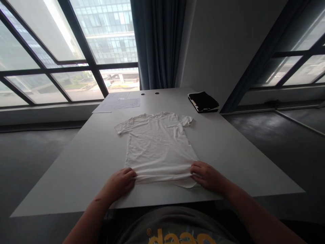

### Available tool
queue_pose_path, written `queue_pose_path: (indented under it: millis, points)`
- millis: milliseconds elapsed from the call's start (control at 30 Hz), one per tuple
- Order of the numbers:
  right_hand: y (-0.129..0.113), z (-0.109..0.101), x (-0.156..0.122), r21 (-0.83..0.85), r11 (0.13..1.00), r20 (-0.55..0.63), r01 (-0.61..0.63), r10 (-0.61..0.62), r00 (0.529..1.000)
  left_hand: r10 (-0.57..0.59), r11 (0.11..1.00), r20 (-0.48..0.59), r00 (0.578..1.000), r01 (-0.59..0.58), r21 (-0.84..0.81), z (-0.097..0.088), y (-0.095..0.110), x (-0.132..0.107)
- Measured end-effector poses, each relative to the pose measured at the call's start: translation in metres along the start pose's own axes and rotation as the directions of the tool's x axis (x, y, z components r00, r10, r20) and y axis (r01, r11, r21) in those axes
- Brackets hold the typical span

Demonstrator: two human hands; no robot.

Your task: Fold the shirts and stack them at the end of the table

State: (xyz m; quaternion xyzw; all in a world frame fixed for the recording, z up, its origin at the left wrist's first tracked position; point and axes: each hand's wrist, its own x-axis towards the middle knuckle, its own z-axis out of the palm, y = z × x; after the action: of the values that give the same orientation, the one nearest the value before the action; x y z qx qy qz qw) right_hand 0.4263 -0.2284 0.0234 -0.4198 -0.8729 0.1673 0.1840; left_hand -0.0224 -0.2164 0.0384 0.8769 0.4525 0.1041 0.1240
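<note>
A white T-shirt [157, 145] lies flat on a pale grey table [83, 162], its collar away from me and its sleeves spread to both sides. My left hand [120, 184] and my right hand [207, 176] both grip the near hem, one at each side. Between them the cloth is gathered into a low horizontal roll. Part of the hem shows below the roll, near my right hand. The fingers hide the cloth they pinch.
Printed papers [119, 102] lie at the far left of the table. A folded black garment [203, 101] sits at the far right corner. Two small holes mark the far table edge. Beyond it are a blue curtain [158, 40] and large windows [50, 40].
</note>
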Motion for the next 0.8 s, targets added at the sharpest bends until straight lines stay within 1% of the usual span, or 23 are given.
queue_pose_path:
  millis: [33, 100, 167, 233, 267, 333, 400, 433, 500, 567, 633, 733, 800]
  points:
    - [0.005, 0.000, -0.002, 0.008, 1.000, -0.021, -0.013, 0.013, 1.000, -0.017, 1.000, -0.018, 1.000, 0.017, 0.006, 0.000, -0.005, -0.002]
    - [0.010, -0.001, -0.004, 0.020, 1.000, -0.023, -0.015, 0.016, 1.000, -0.017, 1.000, -0.043, 0.999, 0.018, 0.020, -0.001, -0.007, -0.004]
    - [0.010, -0.003, -0.004, 0.012, 1.000, 0.006, -0.008, 0.007, 1.000, 0.014, 0.999, -0.063, 0.998, -0.012, 0.038, -0.004, -0.003, -0.006]
    - [0.005, -0.008, -0.006, 0.002, 1.000, 0.029, -0.011, 0.011, 1.000, 0.047, 0.997, -0.055, 0.997, -0.044, 0.063, -0.007, 0.005, -0.010]
    - [0.002, -0.011, -0.008, 0.004, 1.000, 0.039, -0.014, 0.014, 0.999, 0.056, 0.996, -0.031, 0.998, -0.053, 0.076, -0.009, 0.009, -0.013]
    - [-0.003, -0.017, -0.014, 0.028, 1.000, 0.074, -0.012, 0.010, 0.997, 0.067, 0.993, 0.053, 0.996, -0.072, 0.094, -0.010, 0.013, -0.020]
    - [-0.006, -0.021, -0.022, 0.046, 0.999, 0.128, 0.010, -0.016, 0.992, 0.064, 0.991, 0.121, 0.991, -0.078, 0.111, -0.010, 0.011, -0.027]
    - [-0.006, -0.023, -0.025, 0.045, 0.999, 0.146, 0.020, -0.027, 0.989, 0.055, 0.990, 0.126, 0.990, -0.071, 0.123, -0.008, 0.008, -0.031]
    - [-0.002, -0.023, -0.031, 0.019, 1.000, 0.128, 0.022, -0.025, 0.991, 0.020, 0.986, 0.080, 0.997, -0.032, 0.163, -0.005, 0.000, -0.036]
    - [0.004, -0.022, -0.035, -0.014, 1.000, 0.067, -0.003, 0.004, 0.998, -0.018, 0.980, 0.009, 1.000, 0.016, 0.197, -0.004, -0.007, -0.039]
    - [0.010, -0.022, -0.037, -0.030, 0.999, 0.024, -0.035, 0.036, 0.999, -0.041, 0.979, -0.037, 0.998, 0.048, 0.199, -0.005, -0.011, -0.039]
    - [0.016, -0.029, -0.039, -0.011, 0.997, 0.037, -0.077, 0.078, 0.996, -0.074, 0.987, -0.079, 0.994, 0.084, 0.133, -0.015, -0.012, -0.039]
    - [0.018, -0.038, -0.039, 0.024, 0.993, 0.069, -0.120, 0.118, 0.991, -0.076, 0.995, -0.047, 0.996, 0.079, 0.057, -0.022, -0.010, -0.040]
